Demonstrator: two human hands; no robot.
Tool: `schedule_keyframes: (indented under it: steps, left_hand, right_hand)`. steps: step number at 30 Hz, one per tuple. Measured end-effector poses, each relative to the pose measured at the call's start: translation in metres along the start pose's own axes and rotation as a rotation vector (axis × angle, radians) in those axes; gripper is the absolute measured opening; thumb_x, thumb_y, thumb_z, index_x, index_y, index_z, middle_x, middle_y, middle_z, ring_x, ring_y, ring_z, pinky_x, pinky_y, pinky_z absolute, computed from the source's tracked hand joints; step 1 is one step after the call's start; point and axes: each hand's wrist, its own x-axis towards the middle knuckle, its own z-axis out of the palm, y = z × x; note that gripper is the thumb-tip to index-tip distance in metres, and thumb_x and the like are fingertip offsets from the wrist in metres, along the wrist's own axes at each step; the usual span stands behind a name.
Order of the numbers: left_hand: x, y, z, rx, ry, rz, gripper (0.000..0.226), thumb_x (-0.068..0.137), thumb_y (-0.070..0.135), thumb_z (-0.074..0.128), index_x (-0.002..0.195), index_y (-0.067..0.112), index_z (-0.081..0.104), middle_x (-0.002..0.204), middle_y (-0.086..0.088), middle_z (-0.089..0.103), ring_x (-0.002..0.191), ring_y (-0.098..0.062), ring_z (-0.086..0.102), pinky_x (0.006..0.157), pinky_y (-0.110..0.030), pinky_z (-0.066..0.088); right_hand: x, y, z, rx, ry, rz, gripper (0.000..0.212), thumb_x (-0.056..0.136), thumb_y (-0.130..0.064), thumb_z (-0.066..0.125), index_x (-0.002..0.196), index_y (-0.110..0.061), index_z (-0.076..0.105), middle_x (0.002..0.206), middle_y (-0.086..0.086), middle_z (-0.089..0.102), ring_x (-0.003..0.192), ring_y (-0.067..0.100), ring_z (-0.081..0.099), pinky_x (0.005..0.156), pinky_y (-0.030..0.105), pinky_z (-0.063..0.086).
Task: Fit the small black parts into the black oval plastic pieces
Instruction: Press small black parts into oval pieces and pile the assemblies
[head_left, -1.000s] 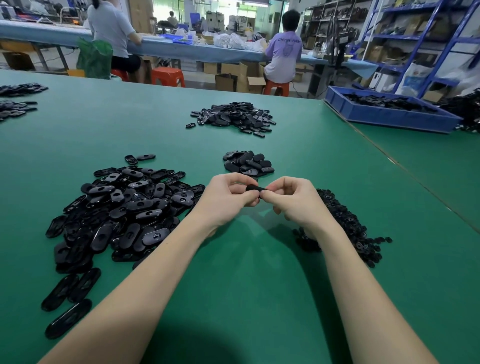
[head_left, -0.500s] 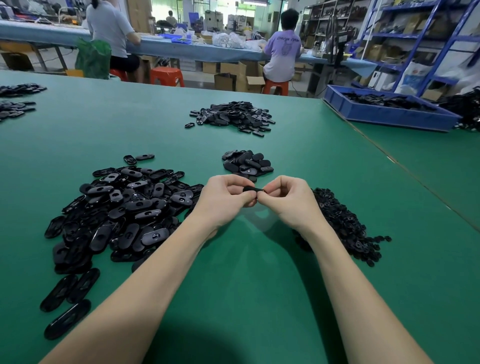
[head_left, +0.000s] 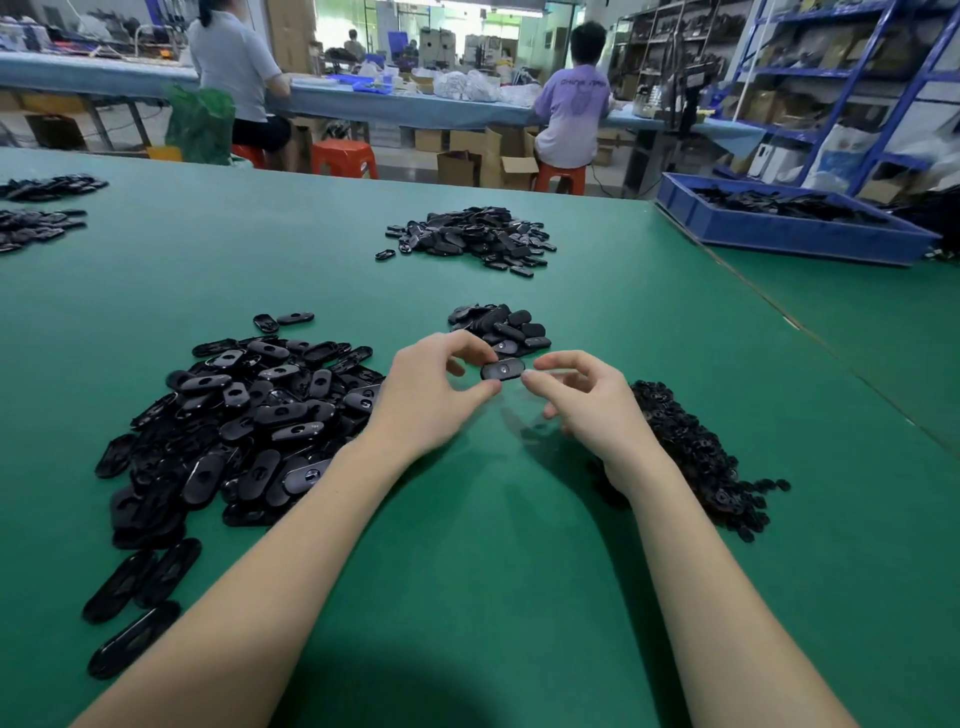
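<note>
Oval piece (head_left: 503, 370) pinched by left hand (head_left: 434, 395) fingers (head_left: 485, 355), right hand (head_left: 584, 402) just beside.

We record two bare forearms entering from the lower edge, no sleeves in view. Left hand (head_left: 434, 395): no ring, watch, glove or band. Right hand (head_left: 587, 402): likewise unadorned. Fingernails short and plain where visible.

Blue shelving (head_left: 878, 78) lines the right wall behind a long blue-covered workbench (head_left: 415, 106).
</note>
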Motion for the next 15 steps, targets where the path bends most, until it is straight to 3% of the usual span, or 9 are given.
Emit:
schedule_keyframes:
  steps: [3, 6, 10, 15]
  left_hand:
    - [0.020, -0.005, 0.008, 0.026, 0.115, -0.077, 0.017, 0.077, 0.031, 0.080, 0.090, 0.035, 0.071, 0.081, 0.021, 0.067, 0.074, -0.003, 0.060, 0.072, -0.018, 0.049]
    - [0.051, -0.002, 0.020, 0.085, 0.112, -0.127, 0.018, 0.078, 0.032, 0.077, 0.095, 0.034, 0.070, 0.080, 0.019, 0.066, 0.076, -0.009, 0.062, 0.076, -0.029, 0.053]
    - [0.090, 0.004, 0.034, 0.148, 0.123, -0.215, 0.016, 0.083, 0.028, 0.069, 0.098, 0.033, 0.064, 0.090, 0.015, 0.067, 0.096, -0.013, 0.064, 0.075, -0.025, 0.041]
    - [0.106, 0.001, 0.049, 0.205, 0.107, -0.341, 0.020, 0.083, 0.021, 0.065, 0.101, 0.030, 0.066, 0.106, 0.006, 0.072, 0.106, -0.019, 0.064, 0.085, -0.028, 0.047]
  right_hand:
    - [0.001, 0.003, 0.002, -0.042, 0.040, -0.022, 0.010, 0.086, -0.029, 0.079, 0.092, -0.024, 0.073, 0.091, -0.007, 0.075, 0.062, 0.002, 0.062, 0.051, 0.009, 0.042]
    - [0.000, 0.003, 0.004, -0.028, 0.009, -0.024, 0.008, 0.086, -0.028, 0.079, 0.091, -0.024, 0.074, 0.092, -0.006, 0.075, 0.060, 0.001, 0.063, 0.050, 0.009, 0.042]
    - [0.000, 0.004, 0.003, -0.053, -0.011, -0.015, 0.008, 0.085, -0.031, 0.078, 0.090, -0.025, 0.074, 0.093, -0.010, 0.074, 0.057, 0.005, 0.063, 0.051, 0.011, 0.042]
    - [0.001, 0.006, 0.002, -0.059, -0.029, -0.006, 0.012, 0.085, -0.034, 0.078, 0.092, -0.025, 0.074, 0.095, -0.010, 0.075, 0.057, 0.005, 0.063, 0.061, 0.017, 0.047]
